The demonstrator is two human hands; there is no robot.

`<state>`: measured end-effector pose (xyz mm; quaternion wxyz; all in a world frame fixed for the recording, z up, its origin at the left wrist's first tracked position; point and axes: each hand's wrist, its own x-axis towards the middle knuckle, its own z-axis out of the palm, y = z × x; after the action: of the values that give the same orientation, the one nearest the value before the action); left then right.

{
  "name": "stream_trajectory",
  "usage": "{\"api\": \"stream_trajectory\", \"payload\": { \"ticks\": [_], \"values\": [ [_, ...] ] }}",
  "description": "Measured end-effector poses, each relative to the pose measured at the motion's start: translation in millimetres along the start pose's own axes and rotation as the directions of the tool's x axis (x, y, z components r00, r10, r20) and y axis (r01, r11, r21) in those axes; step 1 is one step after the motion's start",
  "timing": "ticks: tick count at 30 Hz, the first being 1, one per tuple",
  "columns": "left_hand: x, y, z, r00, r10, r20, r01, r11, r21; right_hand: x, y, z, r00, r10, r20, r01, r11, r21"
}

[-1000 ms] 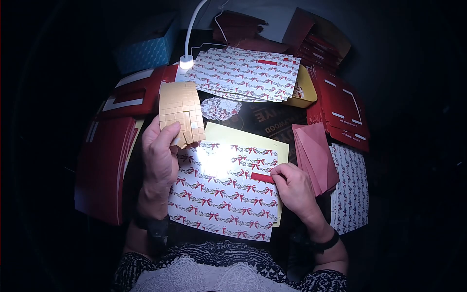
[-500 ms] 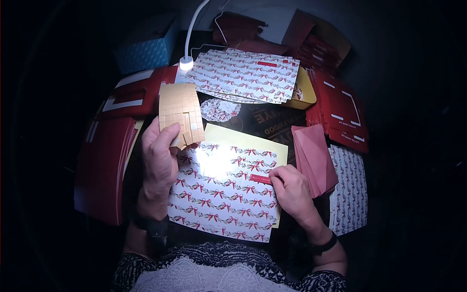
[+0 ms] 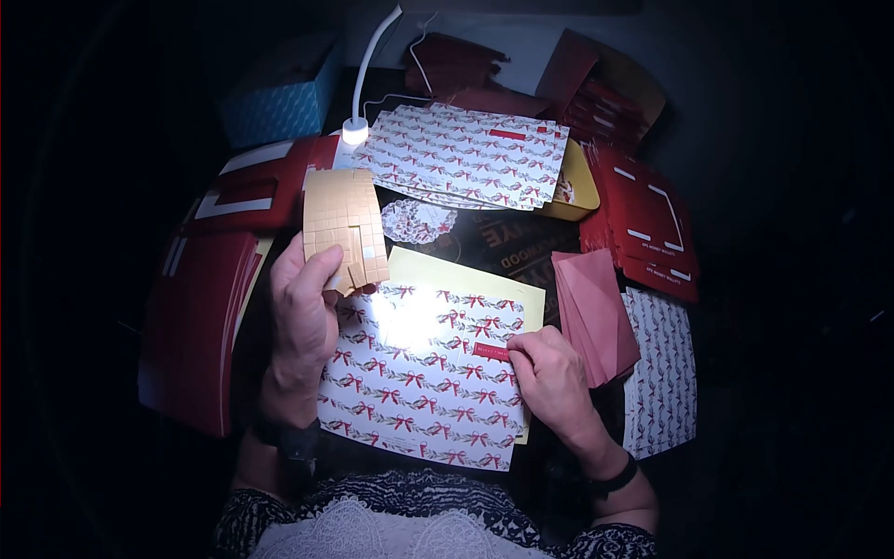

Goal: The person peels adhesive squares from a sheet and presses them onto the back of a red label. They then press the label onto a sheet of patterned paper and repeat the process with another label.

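My left hand [image 3: 303, 307] is closed on a curved tan sheet scored into small squares [image 3: 340, 210], thumb on its front. A few of its squares are gone, and one spot shows white. Below it lies a white sheet printed with garlands and red bows [image 3: 410, 391], on top of a pale yellow sheet [image 3: 466, 275]. My right hand [image 3: 556, 377] pinches the right end of a small red label [image 3: 489, 351] with white lettering, which lies over the printed sheet near its right edge. The lamp's glare washes out part of the print.
Behind are a stack of similar printed sheets [image 3: 456, 154], a lit lamp [image 3: 355, 130], round paper cut-outs [image 3: 419, 222] and a yellow tin [image 3: 582, 191]. Red card piles flank me at left [image 3: 196, 326] and right [image 3: 643, 219]. Pink envelopes [image 3: 596, 317] lie by my right hand.
The whole view has shifted slightly. Both hands keep their hold on the tan sheet and the red label, with hardly any movement between the frames.
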<state>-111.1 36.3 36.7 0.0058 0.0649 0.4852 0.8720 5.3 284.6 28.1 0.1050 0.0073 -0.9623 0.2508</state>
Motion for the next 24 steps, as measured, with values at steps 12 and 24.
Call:
{"api": "stream_trajectory", "payload": {
  "ticks": [12, 24],
  "values": [
    [0.0, -0.3, 2.6, 1.0, 0.016, -0.022, -0.016, 1.0, -0.004, -8.4, -7.6, 0.9, 0.956, -0.291, 0.04, 0.292, 0.955, -0.046],
    [3.3, -3.3, -5.9, 0.999, 0.046, -0.003, -0.046, 0.997, -0.06, -11.1, 3.9, 11.5, 0.943, -0.333, 0.001, 0.333, 0.942, -0.027]
  ]
}}
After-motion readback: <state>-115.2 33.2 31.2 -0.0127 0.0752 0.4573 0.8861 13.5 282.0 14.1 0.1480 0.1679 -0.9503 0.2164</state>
